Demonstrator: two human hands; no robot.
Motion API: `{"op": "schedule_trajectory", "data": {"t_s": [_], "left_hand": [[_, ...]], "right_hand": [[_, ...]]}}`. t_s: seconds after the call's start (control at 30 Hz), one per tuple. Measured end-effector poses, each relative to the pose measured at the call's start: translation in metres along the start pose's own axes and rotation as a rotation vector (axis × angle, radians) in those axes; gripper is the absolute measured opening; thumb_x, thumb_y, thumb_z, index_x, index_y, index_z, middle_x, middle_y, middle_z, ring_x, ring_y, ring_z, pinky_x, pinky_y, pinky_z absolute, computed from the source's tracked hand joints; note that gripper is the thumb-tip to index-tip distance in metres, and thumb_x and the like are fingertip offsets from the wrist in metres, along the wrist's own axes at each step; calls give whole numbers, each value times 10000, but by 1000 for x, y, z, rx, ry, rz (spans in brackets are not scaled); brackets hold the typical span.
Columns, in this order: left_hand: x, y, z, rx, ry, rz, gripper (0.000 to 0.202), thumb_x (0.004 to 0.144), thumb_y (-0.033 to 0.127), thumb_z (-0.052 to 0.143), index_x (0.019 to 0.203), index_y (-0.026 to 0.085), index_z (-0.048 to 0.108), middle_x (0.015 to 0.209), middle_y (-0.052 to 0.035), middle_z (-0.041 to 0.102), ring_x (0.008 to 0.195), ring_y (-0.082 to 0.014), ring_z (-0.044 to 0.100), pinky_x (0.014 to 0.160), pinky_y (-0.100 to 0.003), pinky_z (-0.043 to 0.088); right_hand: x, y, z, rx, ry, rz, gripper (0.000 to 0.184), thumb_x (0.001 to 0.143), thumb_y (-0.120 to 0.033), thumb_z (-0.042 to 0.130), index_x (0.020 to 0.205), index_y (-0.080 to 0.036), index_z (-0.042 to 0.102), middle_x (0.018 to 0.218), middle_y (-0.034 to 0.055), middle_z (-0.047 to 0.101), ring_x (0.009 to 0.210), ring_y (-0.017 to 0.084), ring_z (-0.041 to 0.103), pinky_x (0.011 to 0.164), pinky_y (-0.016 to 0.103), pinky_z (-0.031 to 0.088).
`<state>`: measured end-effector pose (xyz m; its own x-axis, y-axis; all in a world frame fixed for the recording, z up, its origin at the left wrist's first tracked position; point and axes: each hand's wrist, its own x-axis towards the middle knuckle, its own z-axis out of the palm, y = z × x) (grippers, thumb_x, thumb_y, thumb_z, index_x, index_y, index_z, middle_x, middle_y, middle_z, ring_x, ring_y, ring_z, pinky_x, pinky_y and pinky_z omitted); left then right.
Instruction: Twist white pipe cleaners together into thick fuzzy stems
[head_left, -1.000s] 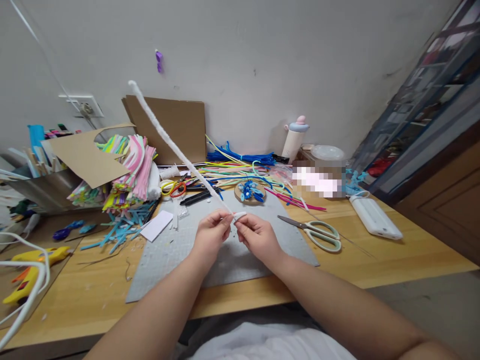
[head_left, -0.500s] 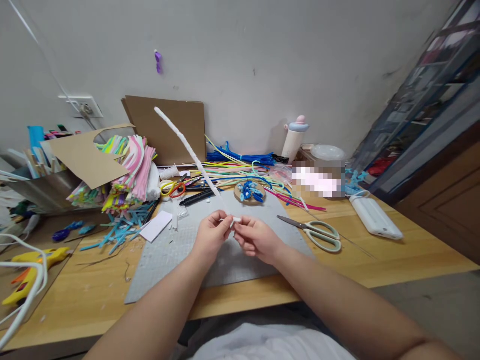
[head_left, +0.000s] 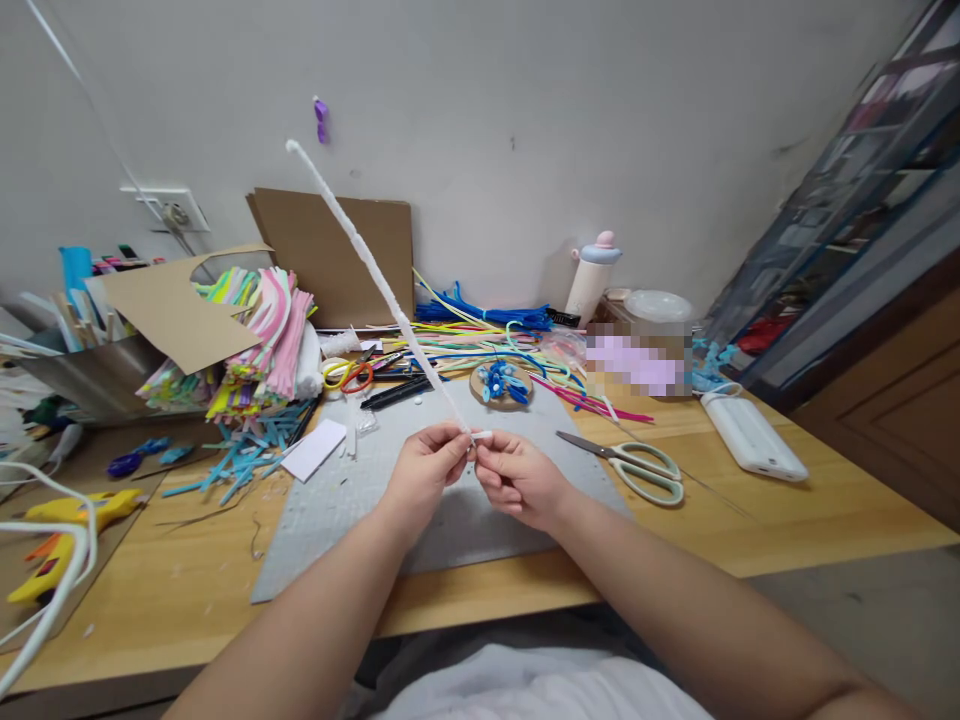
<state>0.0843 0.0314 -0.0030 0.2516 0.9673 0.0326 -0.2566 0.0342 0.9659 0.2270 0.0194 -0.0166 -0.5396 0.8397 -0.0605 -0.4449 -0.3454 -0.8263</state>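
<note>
A long white pipe cleaner point(head_left: 375, 275) slants up and to the left from between my fingers, its far tip bent into a tiny hook. My left hand point(head_left: 431, 470) is closed, pinching it near its lower end between thumb and forefinger. Close against it, my right hand point(head_left: 517, 475) is also closed, its thumb and fingertips on the short white end that pokes out sideways. Fingers hide just how that end is folded. Both hands are above a grey cutting mat point(head_left: 322, 545). Just behind them sits a round wooden disc with blue pipe-cleaner pieces point(head_left: 502, 383) on it.
Scissors with pale green handles point(head_left: 649, 472) lie to the right, near a white power bank point(head_left: 756, 435). Coloured pipe cleaners spread along the back beside a bottle point(head_left: 591, 282). At left are a bundle of pipe cleaners point(head_left: 262, 330), a white card point(head_left: 315, 450) and a yellow glue gun point(head_left: 67, 530).
The white pipe cleaner's free tip has risen and shifted left, and more of its length shows above my hands. Both hands stay together in nearly the same place, still pinching.
</note>
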Motion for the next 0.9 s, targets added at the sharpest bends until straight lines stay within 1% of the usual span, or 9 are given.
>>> {"op": "schedule_trajectory", "data": {"t_s": [0.13, 0.27, 0.37, 0.47, 0.57, 0.63, 0.67, 0.77, 0.9], "left_hand": [[-1, 1, 0, 43, -40, 6, 289, 658, 405, 693, 655, 138, 582, 525, 15, 543, 401, -42, 345, 399, -185, 214], [-1, 1, 1, 140, 28, 82, 276, 681, 387, 676, 613, 151, 549, 503, 37, 501, 414, -51, 358, 414, -190, 253], [-2, -2, 1, 233, 139, 172, 232, 703, 341, 663, 614, 159, 550, 549, 42, 489, 445, -59, 383, 440, -199, 292], [-2, -5, -1, 321, 221, 227, 181, 725, 324, 646, 669, 164, 584, 597, 30, 506, 481, -75, 420, 467, -209, 325], [-2, -6, -4, 389, 263, 252, 184, 746, 334, 626, 685, 165, 582, 613, 20, 510, 510, -90, 447, 487, -213, 345], [-2, -5, -6, 429, 274, 263, 185, 748, 329, 620, 683, 162, 578, 631, 9, 517, 538, -100, 467, 496, -215, 354], [-1, -5, -7, 447, 275, 267, 183, 747, 323, 619, 678, 159, 576, 643, 4, 521, 553, -105, 476, 501, -216, 359], [-1, -4, -8, 498, 265, 277, 175, 751, 298, 609, 658, 157, 563, 669, -5, 525, 590, -114, 491, 524, -220, 369], [-2, -5, -7, 553, 243, 292, 169, 759, 274, 599, 643, 157, 558, 679, -7, 528, 620, -120, 493, 564, -230, 378]], "right_hand": [[0, -8, -9, 17, -133, 152, 221, 766, -350, 620, 819, -172, 499, 468, -121, 346, 299, 0, 113, 264, 112, 152], [2, -6, -9, -16, -122, 152, 222, 768, -347, 622, 821, -174, 494, 481, -114, 358, 306, 8, 148, 273, 124, 164], [3, 5, -1, -156, 67, -61, 192, 802, -348, 605, 832, -203, 483, 507, -104, 420, 323, 22, 256, 305, 132, 219], [3, 15, 6, -526, 282, -308, 185, 827, -379, 562, 820, -197, 533, 542, -73, 471, 371, 50, 381, 350, 173, 309], [2, 7, 1, -880, 393, -425, 236, 859, -402, 486, 954, -202, 567, 755, -3, 596, 549, 103, 535, 484, 223, 433], [3, -13, -13, -1204, 538, -492, 251, 889, -363, 415, 1029, -204, 550, 949, 38, 621, 758, 142, 589, 627, 254, 478], [3, -26, -24, -1447, 647, -480, 261, 904, -326, 358, 1050, -209, 540, 1016, 42, 613, 848, 150, 585, 701, 266, 480], [4, -69, -71, -1645, 759, -380, 155, 791, -217, 470, 872, -194, 600, 1084, 63, 600, 1036, 223, 516, 884, 350, 409], [-2, -109, -143, -1828, 1017, -123, 227, 765, -203, 457, 896, -153, 636, 1155, 164, 567, 1052, 351, 455, 863, 523, 334]]}}
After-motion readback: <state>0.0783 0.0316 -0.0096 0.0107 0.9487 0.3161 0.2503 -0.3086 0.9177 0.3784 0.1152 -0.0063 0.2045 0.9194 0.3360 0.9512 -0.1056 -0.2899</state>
